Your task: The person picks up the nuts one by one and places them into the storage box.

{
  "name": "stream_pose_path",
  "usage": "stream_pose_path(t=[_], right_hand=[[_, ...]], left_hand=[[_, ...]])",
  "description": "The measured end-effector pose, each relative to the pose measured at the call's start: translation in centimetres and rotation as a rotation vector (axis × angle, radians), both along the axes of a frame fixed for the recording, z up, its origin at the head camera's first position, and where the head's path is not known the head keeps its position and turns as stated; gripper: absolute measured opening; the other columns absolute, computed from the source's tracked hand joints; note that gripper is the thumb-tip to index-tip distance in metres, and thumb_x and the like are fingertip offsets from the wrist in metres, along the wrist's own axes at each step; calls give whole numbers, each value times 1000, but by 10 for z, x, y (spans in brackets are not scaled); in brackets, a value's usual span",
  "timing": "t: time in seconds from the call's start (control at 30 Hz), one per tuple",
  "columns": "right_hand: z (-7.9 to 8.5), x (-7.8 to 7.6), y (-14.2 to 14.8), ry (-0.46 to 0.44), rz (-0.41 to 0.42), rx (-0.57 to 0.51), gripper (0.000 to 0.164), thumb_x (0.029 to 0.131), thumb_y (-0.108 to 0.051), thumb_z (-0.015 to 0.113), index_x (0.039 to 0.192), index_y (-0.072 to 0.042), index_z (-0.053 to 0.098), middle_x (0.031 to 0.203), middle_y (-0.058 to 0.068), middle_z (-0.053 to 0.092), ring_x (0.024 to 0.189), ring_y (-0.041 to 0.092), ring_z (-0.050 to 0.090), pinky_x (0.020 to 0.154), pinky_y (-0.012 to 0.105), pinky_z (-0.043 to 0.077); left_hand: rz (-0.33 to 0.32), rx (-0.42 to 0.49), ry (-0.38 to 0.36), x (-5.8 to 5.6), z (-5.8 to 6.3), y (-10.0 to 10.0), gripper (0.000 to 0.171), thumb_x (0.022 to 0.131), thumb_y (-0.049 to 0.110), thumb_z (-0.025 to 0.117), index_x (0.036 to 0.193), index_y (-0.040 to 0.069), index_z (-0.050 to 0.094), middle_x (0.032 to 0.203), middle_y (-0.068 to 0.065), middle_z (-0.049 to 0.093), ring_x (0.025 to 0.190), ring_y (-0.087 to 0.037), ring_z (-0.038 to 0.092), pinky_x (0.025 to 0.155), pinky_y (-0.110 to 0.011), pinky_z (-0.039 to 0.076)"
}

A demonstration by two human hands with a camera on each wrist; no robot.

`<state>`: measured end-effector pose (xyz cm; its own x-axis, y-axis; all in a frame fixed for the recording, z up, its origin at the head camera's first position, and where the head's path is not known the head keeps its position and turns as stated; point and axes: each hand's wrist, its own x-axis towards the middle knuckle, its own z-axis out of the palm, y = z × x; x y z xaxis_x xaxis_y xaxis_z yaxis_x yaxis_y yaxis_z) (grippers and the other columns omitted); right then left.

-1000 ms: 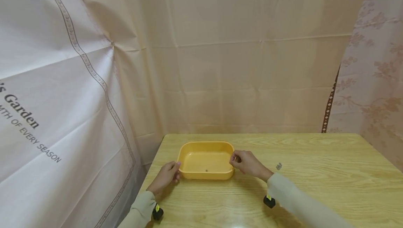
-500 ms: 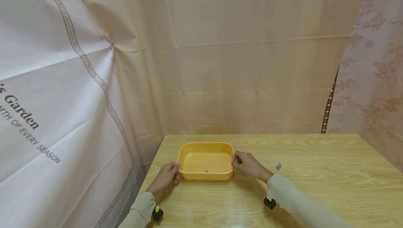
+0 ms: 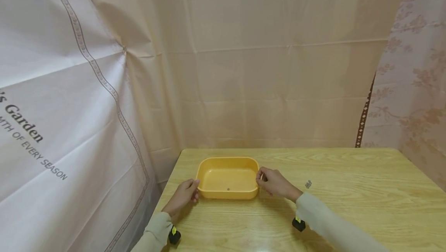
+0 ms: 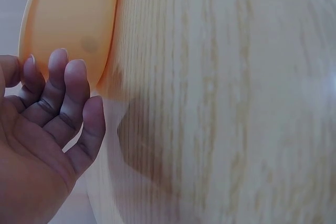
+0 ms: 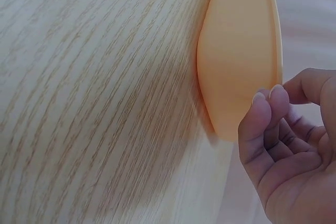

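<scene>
A shallow yellow-orange plastic tray (image 3: 228,194) with rounded corners sits on the table. My left hand (image 3: 182,194) pinches its left rim; in the left wrist view the thumb side meets the rim and the other fingers (image 4: 76,82) lie loosely bent by the outer wall. On the opposite side, my right hand (image 3: 275,182) pinches the right rim, and its fingertips (image 5: 260,106) show at the tray's outer wall (image 5: 236,51) in the right wrist view. One tiny dark piece (image 3: 228,189) lies inside the tray near the front wall.
A small cluster of grey pieces (image 3: 308,184) lies on the wooden table (image 3: 359,194) to the right of my right wrist, too small to identify. Cloth curtains (image 3: 278,89) hang behind the table and along both sides. Each wrist carries a black device (image 3: 298,223).
My right fingers have shifted slightly right, from reaching over the tray's edge to its right rim. The left hand keeps its place, and the tray stays about where it was.
</scene>
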<state>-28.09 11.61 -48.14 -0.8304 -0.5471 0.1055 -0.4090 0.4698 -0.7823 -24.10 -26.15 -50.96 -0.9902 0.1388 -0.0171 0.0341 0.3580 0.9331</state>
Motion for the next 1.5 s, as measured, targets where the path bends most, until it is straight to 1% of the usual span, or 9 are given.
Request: stream_pose_path(t=[0.3,0.53,0.7,0.8,0.87,1.03,1.27,1.4,1.5], right_hand=[[-3,-2,4,-9,10,-20,12,106,-11,56,108,1,60,78,22,63,44,8,44,42,22,43],[-2,-3,18,-1,-30,-16,10,107,-13,57,107,-3,60,79,20,62,48,8,46,44,22,44],[-3,-4,35,-1,-63,3,11,106,-13,57,107,-2,59,74,14,60,48,9,45,44,21,42],[-5,-6,47,-16,-86,12,10,106,-13,57,107,-2,59,72,12,58,48,9,44,44,21,41],[-5,-7,56,-20,-99,16,10,106,-13,58,107,-3,59,74,12,58,50,11,46,45,23,43],[-9,-9,77,25,-130,55,9,105,-15,61,105,-7,59,75,12,59,51,12,48,47,26,45],[-14,-10,104,61,-177,93,13,103,-18,66,105,-7,59,75,7,60,57,13,50,50,27,44],[-16,-9,118,61,-208,113,14,102,-18,66,105,-6,59,75,6,61,60,15,53,52,28,45],[-18,-7,130,37,-229,120,14,103,-17,65,105,-6,58,75,6,62,60,17,54,52,29,45]], left_hand=[[1,6,7,0,-1,1,43,112,37,45,95,0,57,78,-8,60,67,-17,57,60,-27,53],[-6,-2,5,1,-1,0,44,111,39,46,96,-1,58,78,-7,60,67,-16,58,61,-27,54],[18,15,-13,2,2,3,42,111,37,47,96,-1,58,78,-9,60,67,-17,57,60,-28,54],[26,16,-9,3,3,4,42,111,36,47,95,-1,56,79,-10,60,68,-18,57,60,-29,53],[28,14,1,4,3,5,43,111,36,47,96,-2,56,79,-10,60,68,-19,57,59,-28,53],[34,28,3,3,1,6,43,112,34,47,97,-4,57,78,-10,59,68,-19,57,59,-28,52],[42,36,-9,2,-1,6,42,112,35,46,96,-2,57,77,-8,59,67,-19,57,59,-28,52],[45,44,-6,3,1,6,42,112,35,46,94,-2,56,77,-9,59,67,-20,57,59,-29,52],[45,37,2,3,1,6,42,112,35,47,94,-2,55,78,-10,59,68,-20,57,59,-29,52]])
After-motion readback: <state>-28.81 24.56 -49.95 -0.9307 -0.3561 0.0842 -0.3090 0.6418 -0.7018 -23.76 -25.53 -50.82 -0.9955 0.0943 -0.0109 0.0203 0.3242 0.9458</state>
